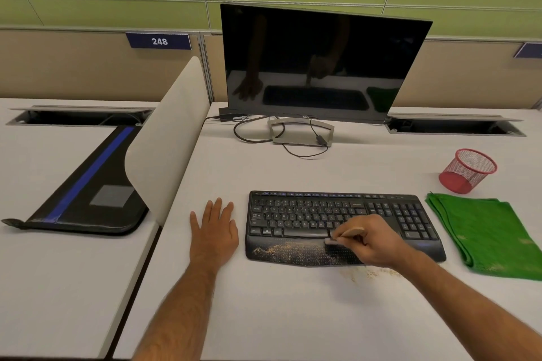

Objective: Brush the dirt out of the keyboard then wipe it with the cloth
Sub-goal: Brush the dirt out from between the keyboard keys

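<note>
Head view looks down on a pale desk (293, 316) where the black keyboard (346, 226) lies in front of a dark monitor (322, 61). The right hand (372, 242) has its fingers curled round a small brush (344, 236) with a light wooden handle, its bristle end down on the wrist rest just below the space bar. The left hand (214, 231) lies flat on the desk just left of the keyboard, fingers straight and spread, holding nothing and not touching the keyboard. Sandy dirt (290, 250) is scattered over the left and middle of the wrist rest, and a smaller patch of it sits on the desk just off the keyboard's front edge, under the right wrist. By my reading, the brushing is under way but far from finished: some grit is off the keyboard, most remains on the wrist rest, and whether any is lodged between the keys is too fine to tell. The folded green cloth (487, 234) lies on the desk just right of the keyboard, near a red mesh cup (467, 170), untouched, so wiping is not yet begun.
</note>
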### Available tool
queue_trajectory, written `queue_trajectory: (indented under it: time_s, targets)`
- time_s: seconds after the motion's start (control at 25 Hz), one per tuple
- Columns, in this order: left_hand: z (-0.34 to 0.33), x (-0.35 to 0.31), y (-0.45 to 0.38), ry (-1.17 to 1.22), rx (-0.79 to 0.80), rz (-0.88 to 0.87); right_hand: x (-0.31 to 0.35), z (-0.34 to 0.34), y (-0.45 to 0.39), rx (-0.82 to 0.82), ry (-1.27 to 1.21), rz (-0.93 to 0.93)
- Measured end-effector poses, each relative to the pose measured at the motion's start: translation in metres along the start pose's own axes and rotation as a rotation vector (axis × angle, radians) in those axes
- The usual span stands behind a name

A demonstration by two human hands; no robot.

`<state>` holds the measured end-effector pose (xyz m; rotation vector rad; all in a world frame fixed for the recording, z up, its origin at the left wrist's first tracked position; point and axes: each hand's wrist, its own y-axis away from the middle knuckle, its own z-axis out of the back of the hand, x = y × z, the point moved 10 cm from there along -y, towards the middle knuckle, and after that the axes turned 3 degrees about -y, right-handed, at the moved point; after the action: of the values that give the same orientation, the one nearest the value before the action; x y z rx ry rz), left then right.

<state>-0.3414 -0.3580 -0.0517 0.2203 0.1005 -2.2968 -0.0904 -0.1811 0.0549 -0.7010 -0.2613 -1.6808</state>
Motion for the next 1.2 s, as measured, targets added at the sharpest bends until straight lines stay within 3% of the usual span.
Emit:
queue_trajectory:
  time_s: [0.12, 0.28, 0.48, 0.64, 0.8, 0.96, 1.2]
  targets:
    - [-0.002, 0.0, -0.001, -0.018, 0.021, -0.001, -0.004, -0.015, 0.008, 0.103, 0.018, -0.008]
    - [-0.001, -0.004, 0.0, -0.018, -0.01, -0.035, -0.002, -0.003, 0.011, 0.011, -0.02, -0.003]
    - [-0.002, -0.01, 0.0, -0.031, -0.021, -0.108, -0.006, -0.015, 0.02, 0.103, 0.024, 0.005]
    - [-0.004, -0.009, -0.001, -0.019, 0.004, -0.097, -0.009, 0.003, 0.024, -0.003, 0.025, 0.015]
    - [0.0, -0.01, -0.002, 0.007, 0.0, -0.077, -0.02, -0.006, 0.034, 0.055, 0.039, -0.019]
    - [0.0, -0.012, -0.001, 0.017, 0.009, -0.059, -0.015, 0.006, 0.032, -0.033, 0.026, 0.0]
    - [0.002, -0.013, 0.0, 0.032, 0.004, -0.053, -0.009, 0.002, 0.026, -0.022, 0.042, -0.005]
